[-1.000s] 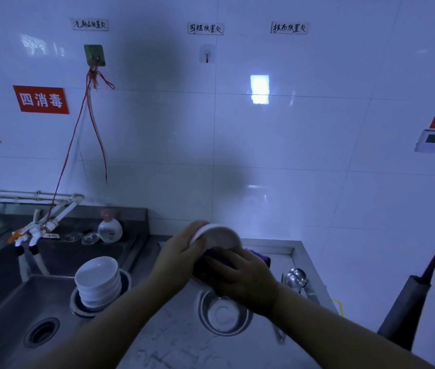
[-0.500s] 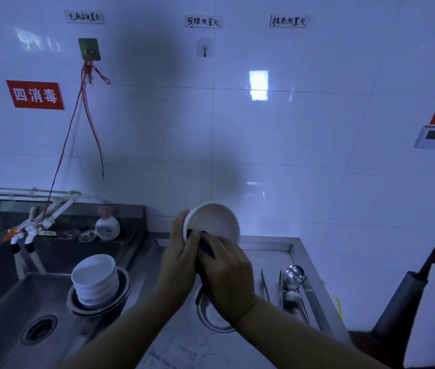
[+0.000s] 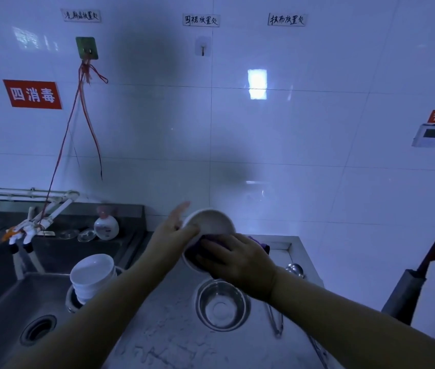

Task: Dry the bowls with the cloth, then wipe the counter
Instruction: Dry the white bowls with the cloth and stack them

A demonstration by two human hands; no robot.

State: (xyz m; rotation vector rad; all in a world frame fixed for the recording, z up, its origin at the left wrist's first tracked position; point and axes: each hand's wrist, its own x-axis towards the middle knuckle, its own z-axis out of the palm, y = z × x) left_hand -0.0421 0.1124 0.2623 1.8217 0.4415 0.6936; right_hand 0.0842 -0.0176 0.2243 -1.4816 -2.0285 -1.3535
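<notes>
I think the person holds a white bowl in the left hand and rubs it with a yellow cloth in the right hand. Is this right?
Not quite: the cloth is purple, not yellow, as the head view shows. The left hand holds the white bowl, and the right hand rubs it with the cloth.

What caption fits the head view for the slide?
Left hand holds a white bowl over the steel counter while the right hand presses a purple cloth into it.
</notes>
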